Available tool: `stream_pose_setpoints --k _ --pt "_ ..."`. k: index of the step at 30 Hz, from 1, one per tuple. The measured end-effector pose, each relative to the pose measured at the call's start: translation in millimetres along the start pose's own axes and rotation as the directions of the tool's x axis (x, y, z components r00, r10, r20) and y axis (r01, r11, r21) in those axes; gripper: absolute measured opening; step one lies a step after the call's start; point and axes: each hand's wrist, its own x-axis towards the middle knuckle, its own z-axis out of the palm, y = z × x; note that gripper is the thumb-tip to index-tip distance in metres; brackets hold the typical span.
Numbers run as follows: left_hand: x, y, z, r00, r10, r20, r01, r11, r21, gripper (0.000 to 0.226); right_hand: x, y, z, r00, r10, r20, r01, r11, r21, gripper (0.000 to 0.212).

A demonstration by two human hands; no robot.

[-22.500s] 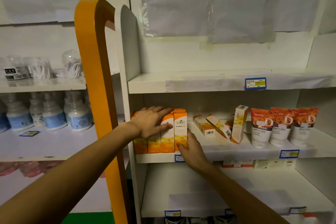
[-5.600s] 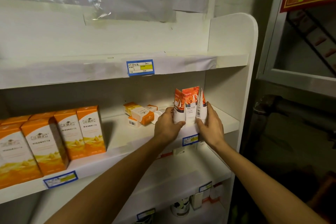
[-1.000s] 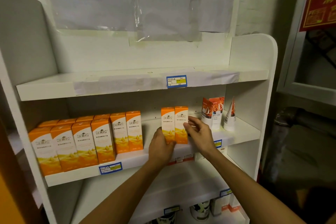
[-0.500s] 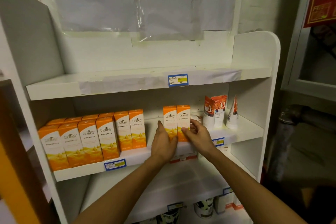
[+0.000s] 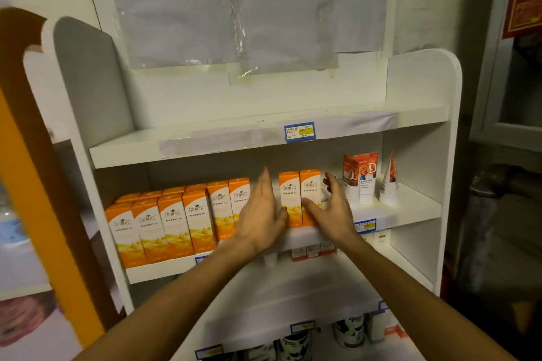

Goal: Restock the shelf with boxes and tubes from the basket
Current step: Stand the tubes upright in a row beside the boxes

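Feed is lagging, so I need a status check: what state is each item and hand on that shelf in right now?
Pair of orange boxes: upright, side by side, flanked by both hands.
Left hand: fingers straight, against the pair's left side.
Right hand: open, at the pair's right side.
Orange box row: upright.
Tubes: standing upright.
Top shelf: bare.

Dim, greenish indoor light falls from above and in front, leaving the white shelf unit (image 5: 422, 114) evenly pale. Shadow pools under the top shelf and at the dark right margin. Glare streaks the plastic sheets (image 5: 223, 20) on the wall. The left edge smears with blur, and uprights bow outward from wide-angle distortion.
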Motion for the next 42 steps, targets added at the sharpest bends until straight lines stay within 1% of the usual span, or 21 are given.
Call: stream_pose_setpoints --k 2,4,7,9,11,13,15,17,20,22,23,27,30,34,39,42 --pt "2 -3 -15 0.998 0.059 0.014 -0.060 0.996 0.070 0.092 5 -9 -7 0.999 -0.029 0.013 0.029 0.999 -0.027 0.086" --pt "3 -8 -31 0.992 0.114 0.047 -0.120 0.979 0.165 0.087 10 -18 -13 0.999 -0.024 0.042 0.024 1.000 -0.012 0.089" --pt "4 -21 -53 0.978 0.188 0.091 -0.207 0.927 0.313 0.078 15 -26 -17 0.998 0.039 0.051 -0.039 0.999 -0.005 0.099" --pt "4 -31 -67 0.967 0.233 0.107 -0.256 0.877 0.406 0.072 19 -29 -20 0.994 0.087 0.073 -0.090 0.995 0.039 0.102" --pt "4 -40 -82 0.965 0.237 0.115 -0.263 0.846 0.464 0.068 25 -37 -27 0.983 0.112 0.143 -0.125 0.989 0.085 0.098" --pt "4 -51 -95 0.971 0.219 0.093 -0.236 0.842 0.484 0.064 31 -43 -35 0.974 0.094 0.205 -0.102 0.994 0.030 0.090" --pt "4 -65 -105 0.981 0.185 0.065 -0.192 0.843 0.502 0.063 34 -50 -37 0.972 0.047 0.232 -0.027 0.996 -0.090 0.085" --pt "2 -80 -111 0.991 0.128 0.049 -0.135 0.847 0.514 0.065 34 -57 -32 0.969 -0.051 0.243 0.115 0.960 -0.256 0.078" --pt "-2 -93 -113 0.998 0.047 0.052 -0.068 0.843 0.534 0.069 32 -67 -25 0.930 -0.230 0.287 0.348 0.802 -0.486 0.063" --pt "-4 -99 -112 0.999 0.020 0.051 -0.044 0.840 0.541 0.072 32 -69 -20 0.901 -0.275 0.335 0.427 0.699 -0.574 0.058" --pt "-4 -102 -111 0.999 0.009 0.052 -0.036 0.837 0.547 0.074 33 -69 -17 0.895 -0.273 0.352 0.439 0.671 -0.597 0.056" --pt "-5 -113 -107 0.996 -0.042 0.084 -0.010 0.839 0.544 0.079 36 -71 -13 0.885 -0.249 0.394 0.453 0.657 -0.602 0.047" --pt "-5 -119 -103 0.995 -0.052 0.090 -0.003 0.850 0.527 0.084 45 -84 -18 0.858 -0.239 0.455 0.496 0.619 -0.609 0.041" --pt "-7 -120 -101 0.994 -0.057 0.089 0.001 0.849 0.529 0.081 52 -93 -22 0.836 -0.172 0.522 0.492 0.658 -0.570 0.041" --pt "-7 -116 -102 0.994 -0.053 0.094 -0.003 0.856 0.518 0.075 52 -94 -29 0.829 -0.194 0.525 0.487 0.711 -0.507 0.040" --pt "-7 -114 -102 0.994 -0.058 0.092 0.002 0.856 0.516 0.074 48 -99 -28 0.809 -0.232 0.539 0.510 0.733 -0.450 0.041"
